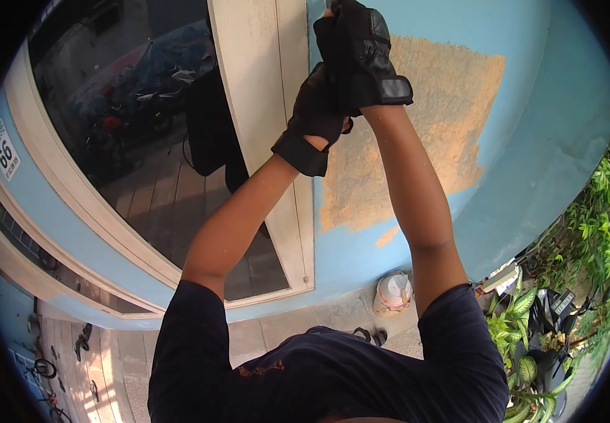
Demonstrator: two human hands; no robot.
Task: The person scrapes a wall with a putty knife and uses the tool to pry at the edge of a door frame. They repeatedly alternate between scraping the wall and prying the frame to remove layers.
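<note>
Both hands wear black fingerless gloves and are raised together at the top, in front of the blue wall (361,243) beside a pale wooden frame (259,84). My left hand (317,106) is lower, closed, and pressed against my right hand (354,53). The right one is also closed, its wrist strap showing a grey patch. Whatever the fingers hold, if anything, is hidden by the gloves. Behind and to the right of the hands lies a rough patch (439,113) of bare tan and orange surface on the wall.
A dark glass pane (143,134) reflects motorbikes at left. A white bucket (393,292) stands at the wall's foot. Leafy plants (520,324) and a parked motorbike (548,352) are at lower right. A sign with 66 (4,151) hangs at far left.
</note>
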